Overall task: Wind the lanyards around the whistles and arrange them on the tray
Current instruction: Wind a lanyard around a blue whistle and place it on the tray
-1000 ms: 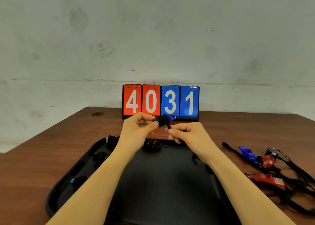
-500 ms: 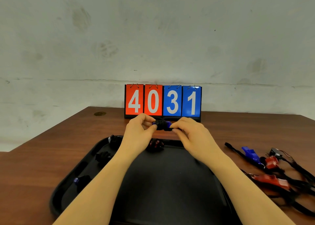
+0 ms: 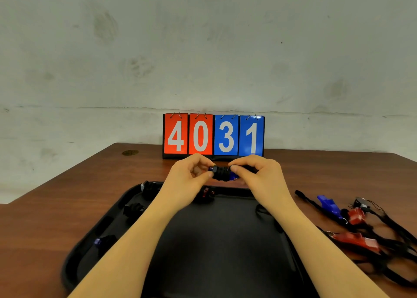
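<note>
Both hands (image 3: 225,175) pinch the lanyard-wound blue whistle (image 3: 222,173) above the tray (image 3: 225,252)

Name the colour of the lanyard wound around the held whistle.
Black lanyard, seen in the head view.

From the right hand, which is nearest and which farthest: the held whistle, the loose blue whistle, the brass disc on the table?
1. Held whistle: pinched by the right hand.
2. Loose blue whistle: on the table, to its right.
3. Brass disc: far left, near the table's back edge.
</note>
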